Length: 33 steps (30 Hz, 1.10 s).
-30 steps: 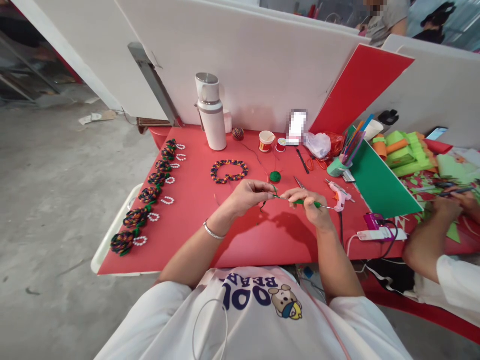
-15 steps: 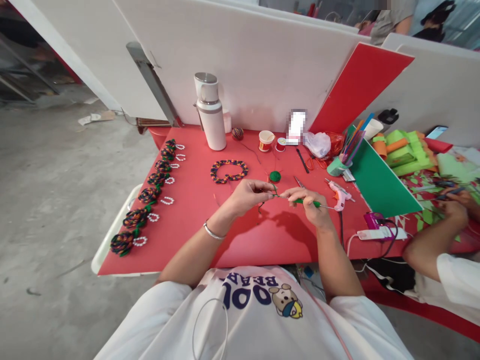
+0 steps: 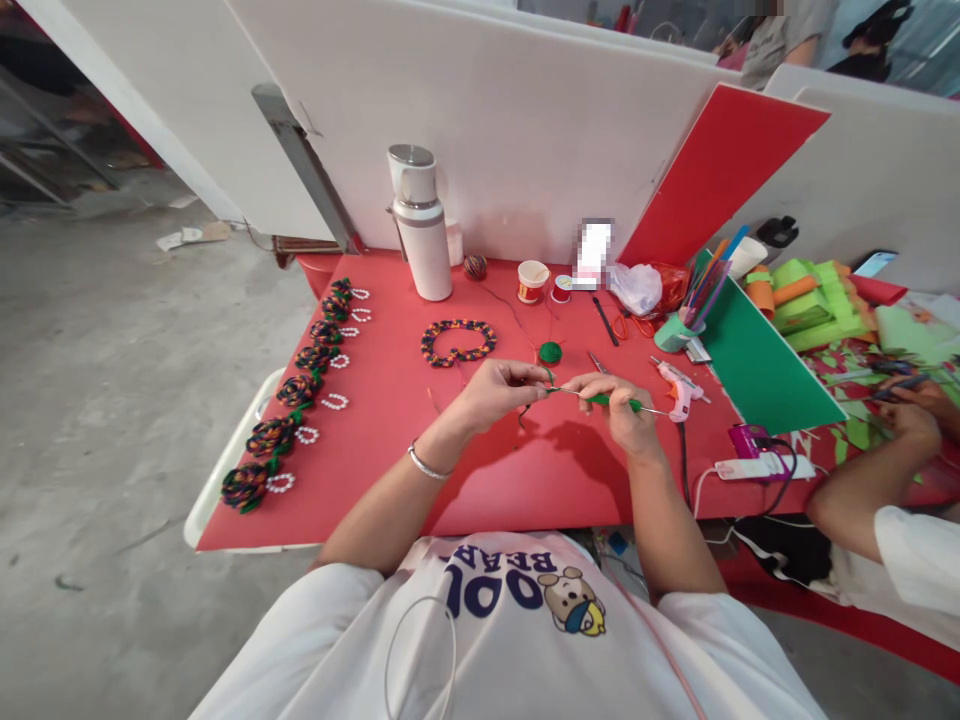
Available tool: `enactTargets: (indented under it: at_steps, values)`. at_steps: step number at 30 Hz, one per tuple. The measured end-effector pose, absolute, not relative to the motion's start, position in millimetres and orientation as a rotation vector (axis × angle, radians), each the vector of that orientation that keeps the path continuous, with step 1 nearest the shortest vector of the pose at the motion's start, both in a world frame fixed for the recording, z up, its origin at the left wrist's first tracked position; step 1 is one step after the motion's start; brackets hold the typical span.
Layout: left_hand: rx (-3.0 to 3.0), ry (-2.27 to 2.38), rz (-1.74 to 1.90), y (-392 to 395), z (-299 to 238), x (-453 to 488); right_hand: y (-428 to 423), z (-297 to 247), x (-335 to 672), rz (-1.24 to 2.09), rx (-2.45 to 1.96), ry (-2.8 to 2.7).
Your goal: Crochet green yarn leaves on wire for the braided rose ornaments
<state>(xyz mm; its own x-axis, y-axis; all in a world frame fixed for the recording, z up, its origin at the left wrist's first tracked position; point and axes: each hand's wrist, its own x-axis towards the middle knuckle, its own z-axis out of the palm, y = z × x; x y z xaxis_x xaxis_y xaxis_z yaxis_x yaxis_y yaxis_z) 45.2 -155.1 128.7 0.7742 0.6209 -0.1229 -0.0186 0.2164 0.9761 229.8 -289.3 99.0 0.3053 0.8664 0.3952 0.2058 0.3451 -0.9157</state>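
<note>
In the head view, a red-topped table (image 3: pixel 375 490) stands on a grey concrete floor (image 3: pixel 112 420), backed by pale upright panels (image 3: pixel 487 130), with a green board (image 3: pixel 780 370) at its right end and a co-worker's hand (image 3: pixel 911 415) beyond, among green scraps. The left hand (image 3: pixel 499 393) is closed to a pinch, thumb and fingertips on a small piece of green yarn work (image 3: pixel 552 385). The right hand (image 3: pixel 626 415) curls around a green-handled hook (image 3: pixel 635 406), its metal shaft pointing left to the yarn, so the piece lies between the two hands, above the table and at the left fingertips. One green yarn ball (image 3: pixel 550 353) sits just past the fingers. Counted out, there are one multicoloured yarn ball (image 3: pixel 475 267), one braided ring (image 3: pixel 458 343), one white flask (image 3: pixel 429 240), one paper cup (image 3: pixel 532 284), one thread spool (image 3: pixel 561 290) and one pink glue gun (image 3: pixel 681 392) on the table. Down the left edge runs a row of dark multicoloured rosettes (image 3: pixel 271 436), seven by my count though the farthest crowd together, with seven white bead loops (image 3: pixel 307 435) beside them.
</note>
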Motion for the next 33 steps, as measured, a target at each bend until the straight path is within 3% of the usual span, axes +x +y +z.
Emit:
enactTargets:
  at_steps: [19,33]
  values:
    - [1.198,0.609,0.461,-155.5,128.9,46.0,-284.3,81.1,226.2,0.631,-1.149,-1.079]
    - [1.255,0.587,0.468,-155.3,127.2,45.0,-293.1,94.0,232.5,0.576,-1.162,-1.297]
